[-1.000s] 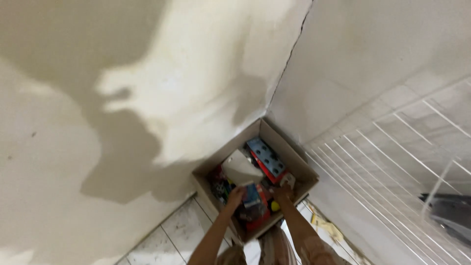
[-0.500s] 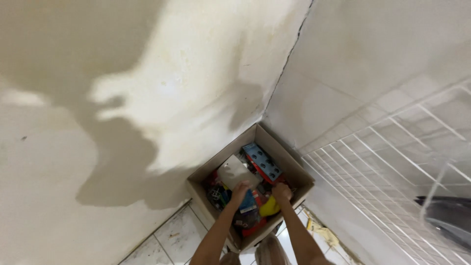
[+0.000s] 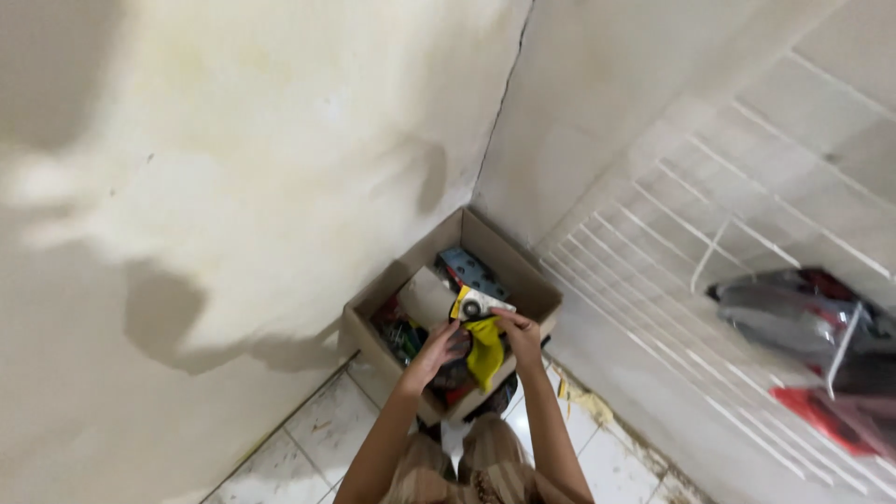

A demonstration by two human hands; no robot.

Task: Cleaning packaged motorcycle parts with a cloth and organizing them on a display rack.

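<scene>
Now lifted: yellow cloth item [image 3: 484,350] with its carded top, raised from among the clutter to above the cardboard box [image 3: 523,271], marking it out for removal. Right hand [image 3: 521,338] pinches its top; left hand [image 3: 441,345] closes on its side. Blue packet [image 3: 471,271] beyond both hands.

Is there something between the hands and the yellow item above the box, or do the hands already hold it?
Nothing visible is between them. The right hand and the left hand both touch the yellow item, over the open cardboard box.
</scene>
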